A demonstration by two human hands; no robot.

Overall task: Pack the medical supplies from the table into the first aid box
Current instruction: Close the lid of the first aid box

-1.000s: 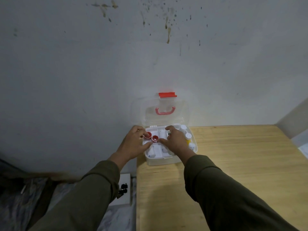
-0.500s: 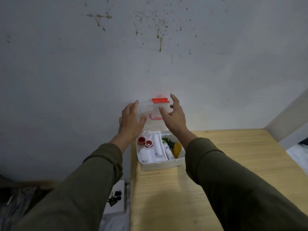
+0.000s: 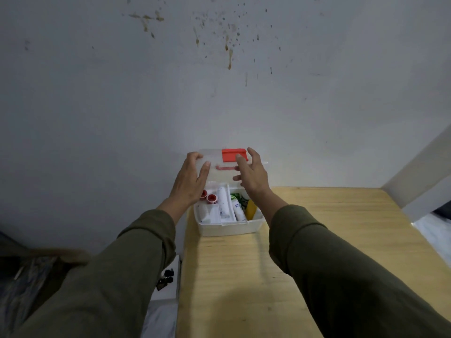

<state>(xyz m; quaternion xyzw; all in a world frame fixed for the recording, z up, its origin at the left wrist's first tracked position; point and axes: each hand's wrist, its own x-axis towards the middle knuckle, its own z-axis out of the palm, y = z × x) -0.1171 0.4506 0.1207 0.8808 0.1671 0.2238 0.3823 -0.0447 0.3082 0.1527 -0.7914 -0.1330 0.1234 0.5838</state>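
The white first aid box stands at the table's far left corner against the wall. Inside lie two red-capped vials, white tubes, a green packet and a yellow item. Its clear lid with a red latch and red handle is tipped forward over the box. My left hand grips the lid's left edge, fingers curled over the top. My right hand rests on the lid's right part beside the latch, fingers spread.
The wooden table stretches right and toward me. A stained grey wall rises right behind the box. Left of the table, lower down, lie a white object with a black clip and dark fabric.
Both hands left the inside of the box, rose to the upright lid and took hold of it. The lid has tilted forward and down over the box.
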